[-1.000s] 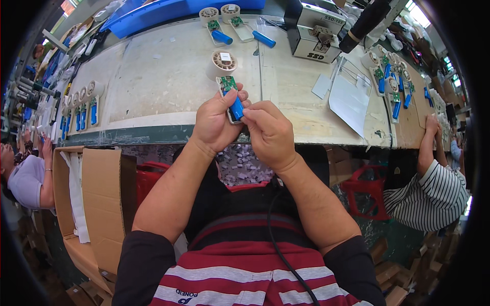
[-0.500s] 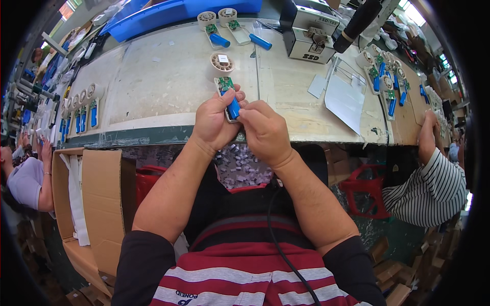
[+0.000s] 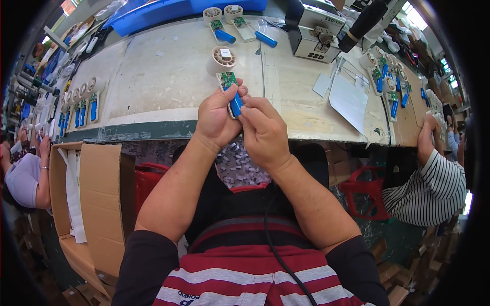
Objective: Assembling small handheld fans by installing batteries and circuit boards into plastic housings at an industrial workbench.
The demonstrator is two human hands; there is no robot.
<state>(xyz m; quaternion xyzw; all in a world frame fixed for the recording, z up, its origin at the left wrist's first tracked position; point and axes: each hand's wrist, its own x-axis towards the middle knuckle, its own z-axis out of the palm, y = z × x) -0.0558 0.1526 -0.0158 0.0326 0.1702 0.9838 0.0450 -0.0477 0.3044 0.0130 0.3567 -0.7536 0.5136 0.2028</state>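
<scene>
An opened small handheld fan, with a round cream fan head (image 3: pixel 222 59), a green circuit board (image 3: pixel 227 78) and a blue cylindrical battery (image 3: pixel 235 103) in its handle shell, lies over the table's near edge. My left hand (image 3: pixel 217 115) is wrapped round the handle from the left, its thumb lying on the upper end of the battery. From the right, my right hand (image 3: pixel 265 130) has its thumb and forefinger pinched together against the lower side of the battery. Whatever sits between those fingertips is hidden.
More opened fans (image 3: pixel 93 102) stand in a row at left; others (image 3: pixel 224 30) lie at the back and right (image 3: pixel 393 97). A boxy machine (image 3: pixel 315 38) and a white sheet (image 3: pixel 351 99) are right of centre. A cardboard box (image 3: pixel 102 204) stands below left. Co-workers sit at both sides.
The view has shifted slightly, so the table things appear a little farther right. My left hand keeps its hold on the fan; my right fingers have moved slightly along the battery.
</scene>
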